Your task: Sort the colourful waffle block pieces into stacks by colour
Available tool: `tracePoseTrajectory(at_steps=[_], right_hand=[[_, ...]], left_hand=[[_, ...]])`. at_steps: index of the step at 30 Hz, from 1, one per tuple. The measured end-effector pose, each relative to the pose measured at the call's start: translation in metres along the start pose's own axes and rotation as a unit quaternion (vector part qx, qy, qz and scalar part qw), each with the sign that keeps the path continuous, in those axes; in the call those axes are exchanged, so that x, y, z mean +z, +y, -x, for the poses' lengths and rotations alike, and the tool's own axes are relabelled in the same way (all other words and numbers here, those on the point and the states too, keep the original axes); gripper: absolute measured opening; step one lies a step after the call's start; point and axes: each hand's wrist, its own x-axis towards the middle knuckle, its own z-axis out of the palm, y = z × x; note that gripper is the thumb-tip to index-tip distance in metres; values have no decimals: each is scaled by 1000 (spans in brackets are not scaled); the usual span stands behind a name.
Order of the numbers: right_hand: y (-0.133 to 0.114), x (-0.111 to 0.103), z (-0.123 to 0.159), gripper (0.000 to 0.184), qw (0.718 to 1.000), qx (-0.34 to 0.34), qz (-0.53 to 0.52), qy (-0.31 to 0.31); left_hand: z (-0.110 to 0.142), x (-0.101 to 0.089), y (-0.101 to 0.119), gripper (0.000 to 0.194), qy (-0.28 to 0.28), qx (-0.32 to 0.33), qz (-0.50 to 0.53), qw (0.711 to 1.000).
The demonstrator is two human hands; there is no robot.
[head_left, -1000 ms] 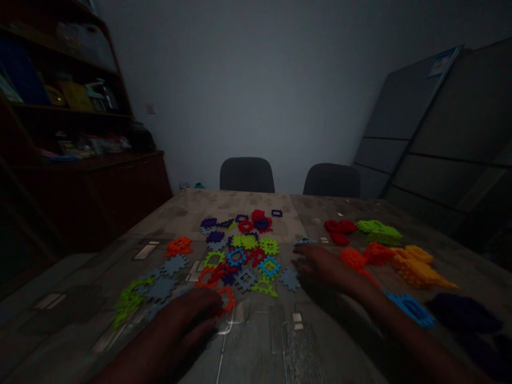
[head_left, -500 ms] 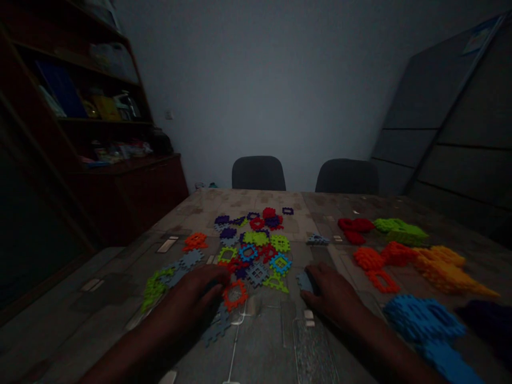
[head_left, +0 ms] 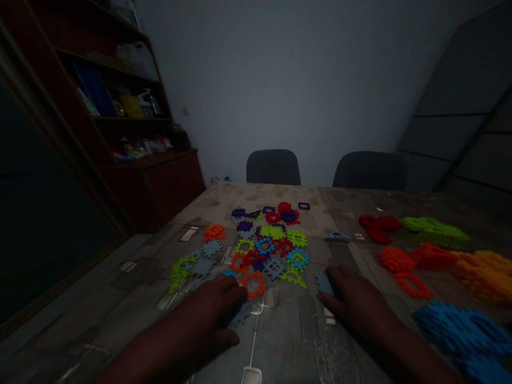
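My left hand (head_left: 214, 312) hovers low over the near left of the pile, thumb apart from its fingers. Its fingertips partly cover a grey interlocking tile (head_left: 240, 316); whether they touch it I cannot tell. Just beyond them lies an orange tile with an open centre (head_left: 254, 287). My right hand (head_left: 349, 294) rests on the table, fingers and thumb closed around a grey tile (head_left: 324, 284) whose notched left edge shows. Between the hands and farther off spreads a mixed pile of toothed tiles, including a grey lattice one (head_left: 274, 267) and a green arched one (head_left: 294, 277).
On the right are sorted groups: red tiles (head_left: 378, 226), green tiles (head_left: 436, 232), orange tiles (head_left: 412, 261), yellow tiles (head_left: 486, 272) and blue tiles (head_left: 464, 328). A lone grey tile (head_left: 337, 236) lies beyond my right hand. Two chairs (head_left: 273, 166) stand behind the table (head_left: 280, 336).
My view has turned slightly left. My left hand has drawn back toward me from the orange tile to the nearer grey tile. My right hand keeps its place around its grey tile.
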Motion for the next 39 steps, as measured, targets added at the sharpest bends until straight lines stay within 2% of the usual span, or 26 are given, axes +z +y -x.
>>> tracePoseTrajectory(at_steps=[2, 4, 7, 10, 12, 14, 16, 17, 20, 23, 28, 31, 34, 36, 39], right_hand=[[0, 3, 0, 31, 1000, -5, 0, 20], [1, 7, 1, 30, 999, -15, -6, 38], [8, 13, 5, 38, 997, -39, -23, 67], [19, 19, 8, 49, 994, -61, -61, 63], [25, 22, 8, 51, 992, -65, -93, 51], [28, 23, 9, 53, 991, -61, -113, 45], [29, 23, 8, 56, 991, -51, -116, 47], [29, 23, 8, 56, 991, -47, -116, 50], [31, 28, 8, 55, 989, -48, -127, 65], [37, 34, 10, 53, 984, -74, -141, 82], [43, 36, 15, 58, 982, -94, -146, 79], [39, 28, 17, 55, 983, -90, -147, 67], [32, 17, 19, 55, 985, -93, -135, 52], [29, 12, 19, 56, 987, -95, -121, 37], [26, 9, 19, 56, 989, -94, -110, 13]], left_hand=[[7, 11, 5, 48, 8, -24, -14, 1000], [8, 22, 6, 48, 23, -20, -13, 999], [6, 36, 7, 46, 33, 18, -3, 999], [6, 42, 6, 46, 17, 74, 21, 997], [5, 40, -3, 48, 17, 109, 46, 993], [2, 31, -20, 45, 63, 122, 58, 989], [-4, 19, -44, 36, 151, 103, 37, 983], [-8, 13, -57, 34, 177, 78, 18, 981], [-17, -4, -85, 36, 197, -16, -29, 980], [-20, -11, -95, 29, 191, -37, -29, 980], [-16, -11, -94, 23, 215, -41, 22, 976], [-16, -9, -89, 32, 267, -56, 75, 959], [-20, -6, -75, 38, 313, -46, 155, 936], [-24, -1, -63, 38, 303, -37, 224, 925], [-33, 12, -47, 39, 255, -37, 319, 912]])
